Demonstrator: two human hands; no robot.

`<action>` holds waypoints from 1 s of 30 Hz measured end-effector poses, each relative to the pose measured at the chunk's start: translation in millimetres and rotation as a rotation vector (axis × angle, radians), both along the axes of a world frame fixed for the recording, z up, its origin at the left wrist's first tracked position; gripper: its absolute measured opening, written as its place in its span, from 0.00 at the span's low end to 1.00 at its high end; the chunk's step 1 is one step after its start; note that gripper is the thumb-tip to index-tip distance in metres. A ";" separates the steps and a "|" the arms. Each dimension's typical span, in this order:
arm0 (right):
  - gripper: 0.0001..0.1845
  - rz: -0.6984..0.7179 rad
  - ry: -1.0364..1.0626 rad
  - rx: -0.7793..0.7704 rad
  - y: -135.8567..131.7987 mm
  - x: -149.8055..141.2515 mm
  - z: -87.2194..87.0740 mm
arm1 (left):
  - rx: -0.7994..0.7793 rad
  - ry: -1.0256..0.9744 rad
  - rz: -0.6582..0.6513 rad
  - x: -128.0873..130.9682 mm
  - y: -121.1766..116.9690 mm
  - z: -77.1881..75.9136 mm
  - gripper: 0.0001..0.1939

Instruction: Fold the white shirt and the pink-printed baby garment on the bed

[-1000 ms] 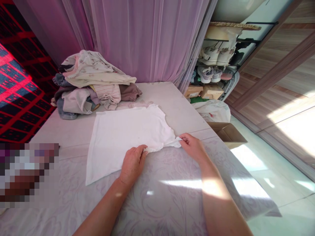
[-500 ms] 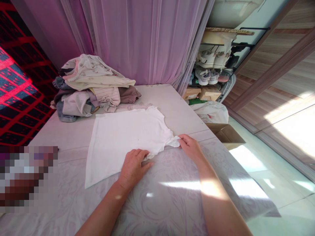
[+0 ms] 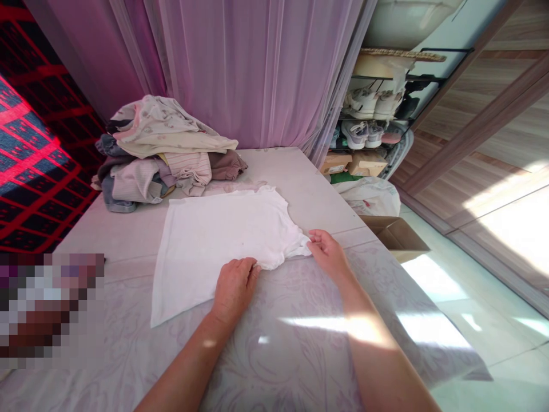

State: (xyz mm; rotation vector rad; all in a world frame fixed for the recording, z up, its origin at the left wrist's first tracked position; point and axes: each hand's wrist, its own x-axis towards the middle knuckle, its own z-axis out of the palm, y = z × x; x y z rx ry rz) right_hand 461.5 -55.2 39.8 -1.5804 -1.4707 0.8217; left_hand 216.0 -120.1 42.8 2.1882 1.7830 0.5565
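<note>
We are logging a sheer lilac curtain point(image 3: 257, 68) hanging in folds across the far side. Left of it, we are seeing a red-and-black checked cloth point(image 3: 30, 171), lit bright red in one patch. To the right, we are noting a metal rack point(image 3: 386, 77) holding sneakers point(image 3: 364, 103), with cardboard boxes point(image 3: 349, 163) on its low shelf. A white plastic bag point(image 3: 371, 197) and an open carton point(image 3: 397, 234) are sitting near it. We are tracking wood-grain panels point(image 3: 480, 131) along the right, and sunlight is falling in bright patches across the pale tile floor point(image 3: 472, 366).
</note>
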 end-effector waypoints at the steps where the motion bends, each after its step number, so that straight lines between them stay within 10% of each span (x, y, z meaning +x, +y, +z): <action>1: 0.18 0.045 -0.048 0.076 -1.7 2.2 1.8 | 0.002 0.004 0.006 0.3 0.0 0.0 0.13; 7: 0.21 0.394 -0.380 0.273 -9.4 9.0 6.0 | 0.007 0.000 0.053 0.3 0.4 -2.9 0.13; 30: 0.16 0.277 -0.654 0.352 4.5 -10.0 -24.6 | 0.167 -0.085 0.002 -4.3 -0.5 -17.0 0.17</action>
